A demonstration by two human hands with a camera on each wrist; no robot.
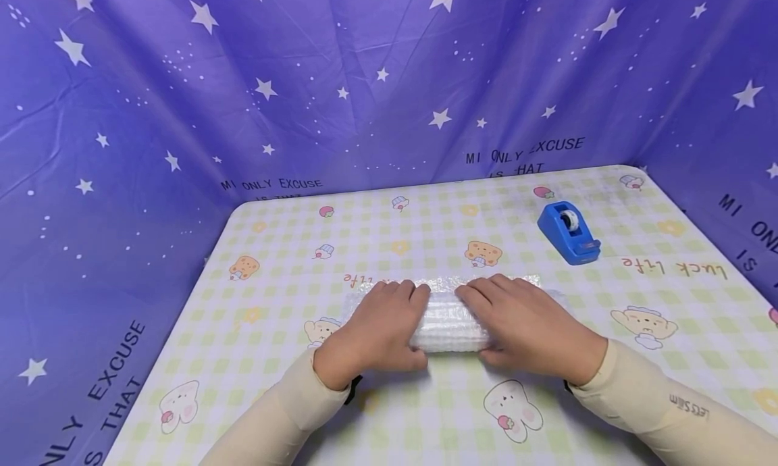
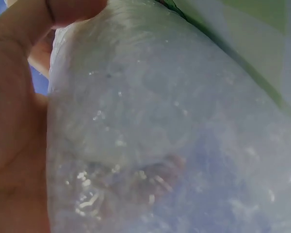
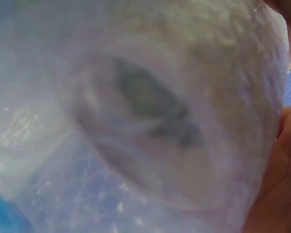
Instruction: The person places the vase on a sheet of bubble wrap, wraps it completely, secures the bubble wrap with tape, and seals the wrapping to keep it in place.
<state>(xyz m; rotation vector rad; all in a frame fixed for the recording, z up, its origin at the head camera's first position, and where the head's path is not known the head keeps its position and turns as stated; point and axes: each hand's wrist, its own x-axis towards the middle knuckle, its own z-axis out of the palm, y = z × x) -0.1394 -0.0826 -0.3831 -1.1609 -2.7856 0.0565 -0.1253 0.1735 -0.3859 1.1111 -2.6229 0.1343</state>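
Running crosswise between both hands, a bubble wrap roll is held at about the halfway line between the left and right edges of the table; whether its underside touches the surface cannot be told. The grip of the left hand is clamped on the left part of the roll, with fingers laid over the far side and the thumb set at the near side. The right part is clasped in the same manner by the right hand, so the middle is left bare between the two grips. Beyond each hand, an end of the roll is seen jutting out. Within the right end, a dark patch is shown, too blurred to be named. A blue tape dispenser is placed toward the far right corner, apart from the hands. The far edge is backed by a purple curtain.
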